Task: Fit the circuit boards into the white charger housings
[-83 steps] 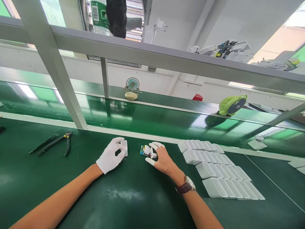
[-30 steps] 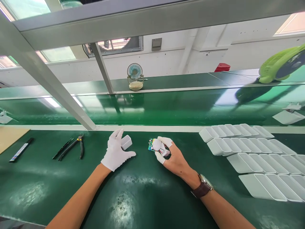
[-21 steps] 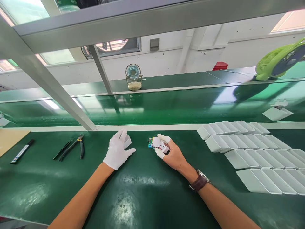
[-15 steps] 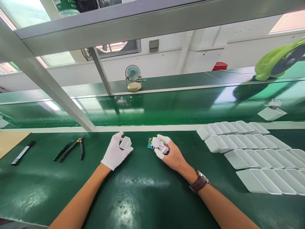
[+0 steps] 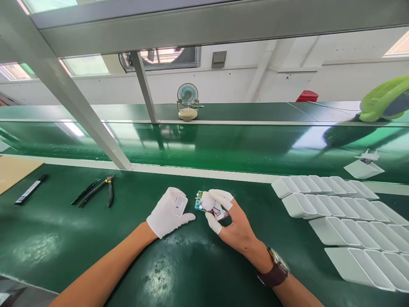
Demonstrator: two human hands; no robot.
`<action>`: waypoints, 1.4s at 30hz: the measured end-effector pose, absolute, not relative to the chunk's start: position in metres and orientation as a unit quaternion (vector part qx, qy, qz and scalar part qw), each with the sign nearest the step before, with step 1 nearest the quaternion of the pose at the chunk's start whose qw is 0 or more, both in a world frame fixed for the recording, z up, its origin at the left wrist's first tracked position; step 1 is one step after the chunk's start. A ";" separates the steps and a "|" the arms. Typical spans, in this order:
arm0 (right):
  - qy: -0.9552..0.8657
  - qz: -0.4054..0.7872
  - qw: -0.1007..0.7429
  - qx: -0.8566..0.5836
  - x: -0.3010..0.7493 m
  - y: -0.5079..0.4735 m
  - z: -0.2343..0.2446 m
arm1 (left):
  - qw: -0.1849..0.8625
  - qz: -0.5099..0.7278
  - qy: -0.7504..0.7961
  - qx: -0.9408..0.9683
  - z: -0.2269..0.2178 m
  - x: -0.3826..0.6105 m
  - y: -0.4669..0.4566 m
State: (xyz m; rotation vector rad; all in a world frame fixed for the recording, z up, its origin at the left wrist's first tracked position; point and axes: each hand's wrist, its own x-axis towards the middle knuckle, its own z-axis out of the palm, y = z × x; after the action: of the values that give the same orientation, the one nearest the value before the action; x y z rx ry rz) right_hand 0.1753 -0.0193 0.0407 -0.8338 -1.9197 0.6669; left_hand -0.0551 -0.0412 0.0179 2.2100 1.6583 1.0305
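Observation:
My left hand [image 5: 169, 213], in a white glove, is closed around a small white plastic housing [image 5: 181, 205]. The housing is turned so that an end with a small dark slot shows. To its right, my right hand [image 5: 228, 217] wears white covers on the fingertips and grips a green circuit board [image 5: 200, 200]. A round white part [image 5: 208, 201] and some thin red wire sit against that board; the fingers partly hide them. A small gap separates the two hands.
Rows of white open housings [image 5: 335, 230] stand at right. Pliers [image 5: 110, 192], black tweezers [image 5: 84, 192] and a marker pen [image 5: 32, 189] lie left. Beyond the pale ledge runs a green belt [image 5: 223, 149] carrying a white housing [image 5: 364, 169]. Metal posts [image 5: 79, 98] cross above.
My left hand has turned the housing, bringing its slotted end into view. In the picture it sits lower and nearer my right hand. The view has shifted slightly.

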 end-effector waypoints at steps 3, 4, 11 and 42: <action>-0.808 0.234 0.452 -0.297 0.173 -0.027 0.047 | 0.081 0.354 0.534 0.764 0.011 -0.048 -0.048; -0.815 0.230 0.447 -0.288 0.173 -0.029 0.049 | 0.081 0.356 0.531 0.765 0.010 -0.047 -0.049; -0.830 0.276 0.390 -0.288 0.167 -0.038 0.054 | 0.063 0.330 0.539 0.772 0.012 -0.045 -0.052; -0.828 0.311 0.341 -0.319 0.159 -0.042 0.058 | 0.049 0.316 0.533 0.783 0.017 -0.046 -0.054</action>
State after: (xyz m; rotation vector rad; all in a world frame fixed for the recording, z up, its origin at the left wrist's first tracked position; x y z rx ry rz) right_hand 0.1591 -0.0423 0.0580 -0.8291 -2.1548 0.8082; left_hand -0.0462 -0.0537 0.0171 2.3859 1.6254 0.9633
